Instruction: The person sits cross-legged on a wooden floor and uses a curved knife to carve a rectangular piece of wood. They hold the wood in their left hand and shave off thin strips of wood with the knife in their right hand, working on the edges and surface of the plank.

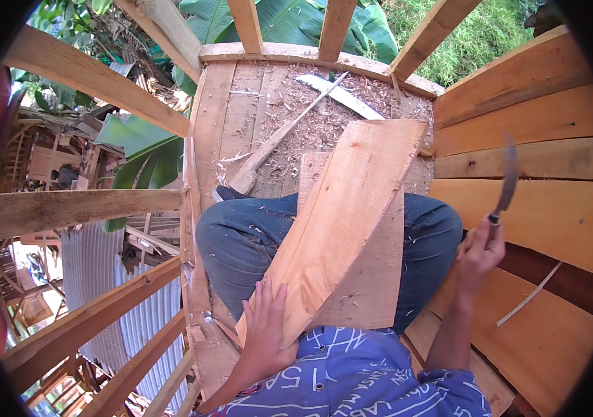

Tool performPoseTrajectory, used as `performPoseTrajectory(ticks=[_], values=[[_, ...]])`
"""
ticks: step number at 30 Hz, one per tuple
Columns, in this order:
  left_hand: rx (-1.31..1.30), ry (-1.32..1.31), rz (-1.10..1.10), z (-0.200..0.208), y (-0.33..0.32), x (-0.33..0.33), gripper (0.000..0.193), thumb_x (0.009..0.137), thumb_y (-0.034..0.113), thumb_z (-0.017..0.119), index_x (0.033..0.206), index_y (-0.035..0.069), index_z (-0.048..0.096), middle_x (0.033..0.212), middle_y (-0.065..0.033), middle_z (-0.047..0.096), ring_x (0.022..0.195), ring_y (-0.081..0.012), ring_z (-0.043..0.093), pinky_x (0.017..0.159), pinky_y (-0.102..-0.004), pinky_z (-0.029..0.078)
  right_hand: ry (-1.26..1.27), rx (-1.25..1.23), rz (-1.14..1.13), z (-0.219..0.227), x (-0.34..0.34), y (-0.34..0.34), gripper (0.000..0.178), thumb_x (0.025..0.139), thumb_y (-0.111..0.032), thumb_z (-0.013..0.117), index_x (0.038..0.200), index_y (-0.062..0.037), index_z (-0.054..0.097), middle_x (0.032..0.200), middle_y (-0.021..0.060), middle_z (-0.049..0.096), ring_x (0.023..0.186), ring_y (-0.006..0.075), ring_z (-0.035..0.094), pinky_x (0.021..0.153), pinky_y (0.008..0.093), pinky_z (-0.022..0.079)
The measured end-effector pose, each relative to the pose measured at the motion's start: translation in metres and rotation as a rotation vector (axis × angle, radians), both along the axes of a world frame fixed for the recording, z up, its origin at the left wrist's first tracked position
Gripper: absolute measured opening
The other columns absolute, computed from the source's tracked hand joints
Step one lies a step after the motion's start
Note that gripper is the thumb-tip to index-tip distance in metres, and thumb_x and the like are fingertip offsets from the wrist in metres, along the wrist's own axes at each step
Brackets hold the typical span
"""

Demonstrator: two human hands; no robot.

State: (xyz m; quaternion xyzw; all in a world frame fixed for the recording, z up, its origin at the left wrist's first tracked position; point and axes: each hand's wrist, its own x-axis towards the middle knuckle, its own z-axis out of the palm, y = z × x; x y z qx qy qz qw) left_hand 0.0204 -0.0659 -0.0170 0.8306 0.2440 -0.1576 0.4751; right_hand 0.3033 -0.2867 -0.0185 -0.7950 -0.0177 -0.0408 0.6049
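Note:
A thick, pale wooden board [342, 208] with a curved edge slants across my lap, its wide far end leaning to the right. My left hand [269, 323] holds the board's near end, fingers laid over its face. Raised off to the right, clear of the board, my right hand [481, 250] is closed around the handle of a knife [507, 177]. Its curved blade points up and is blurred. Under the slanted board, a flatter piece of plank [373, 295] lies across my lap between my knees.
Wood shavings [275, 142] litter the plank floor ahead. A wooden-handled tool [269, 156] and a pale blade-shaped strip [342, 97] lie there. Slatted rails [81, 208] stand on the left, and a boarded wall [519, 160] rises on the right. A thin stick [529, 295] lies by that wall.

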Motion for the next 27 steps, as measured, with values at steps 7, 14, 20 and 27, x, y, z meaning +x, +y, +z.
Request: performPoseTrajectory(ticks=[7, 14, 20, 27], values=[[0.096, -0.016, 0.017, 0.001, -0.014, 0.002, 0.095, 0.065, 0.013, 0.062, 0.149, 0.001, 0.018, 0.153, -0.0316, 0.009, 0.143, -0.0489, 0.002, 0.108, -0.0667, 0.001, 0.387, 0.127, 0.348, 0.044, -0.016, -0.007, 0.016, 0.096, -0.019, 0.055, 0.097, -0.0037, 0.057, 0.061, -0.0044, 0.044, 0.044, 0.0015, 0.037, 0.038, 0.0182, 0.028], [0.150, 0.008, 0.001, 0.008, -0.020, -0.004, 0.096, 0.064, 0.010, 0.062, 0.149, 0.004, 0.019, 0.154, -0.0288, 0.010, 0.143, -0.0483, 0.005, 0.109, -0.0668, 0.004, 0.142, 0.211, -0.128, -0.022, 0.026, -0.028, 0.019, 0.101, -0.024, 0.050, 0.093, -0.0080, 0.055, 0.057, -0.0055, 0.038, 0.039, 0.0009, 0.033, 0.033, 0.0189, 0.026], [0.132, -0.018, 0.065, 0.008, -0.021, 0.000, 0.097, 0.060, 0.007, 0.061, 0.149, 0.006, 0.022, 0.155, -0.0250, 0.013, 0.145, -0.0433, 0.010, 0.113, -0.0606, 0.007, 0.255, 0.146, 0.369, -0.006, -0.021, 0.003, 0.016, 0.092, -0.010, 0.061, 0.104, -0.0047, 0.052, 0.061, -0.0040, 0.050, 0.043, 0.0014, 0.042, 0.038, 0.0187, 0.030], [-0.179, -0.120, 0.217, 0.020, 0.015, -0.026, 0.089, 0.060, 0.000, 0.061, 0.144, 0.009, 0.036, 0.151, -0.0174, 0.034, 0.140, -0.0335, 0.032, 0.114, -0.0451, 0.024, 0.331, 0.371, 0.469, -0.035, -0.055, 0.029, 0.013, 0.097, -0.019, 0.051, 0.100, -0.0065, 0.047, 0.056, -0.0005, 0.047, 0.041, 0.0056, 0.042, 0.038, 0.0192, 0.034]])
